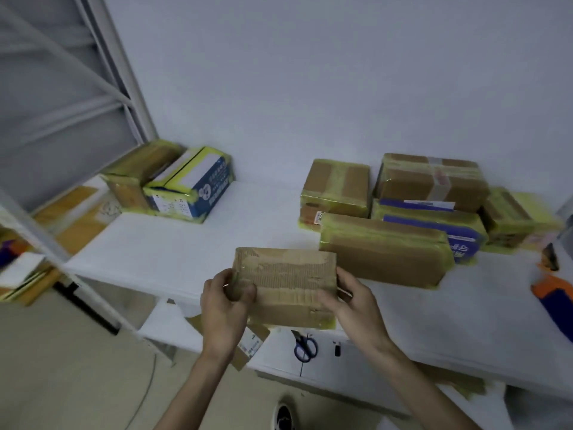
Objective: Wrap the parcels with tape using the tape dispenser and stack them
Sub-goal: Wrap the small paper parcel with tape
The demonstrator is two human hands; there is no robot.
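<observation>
My left grip (221,305) curls round the left end of the flat, worn brown cardboard parcel (285,283), and my right grip (353,305) holds its right end. The parcel runs left-right above the near edge of the white desk (186,243). The orange-and-blue tape dispenser (555,293) lies well to the right, nearer my right grip.

Two taped parcels (189,184) at ten o'clock, six at two o'clock, one held parcel (285,287); one scissors (305,346); one tape dispenser (553,290).

Blue-handled scissors (305,347) lie on a white lower shelf (279,355) (small black object (337,349) beside).
</observation>
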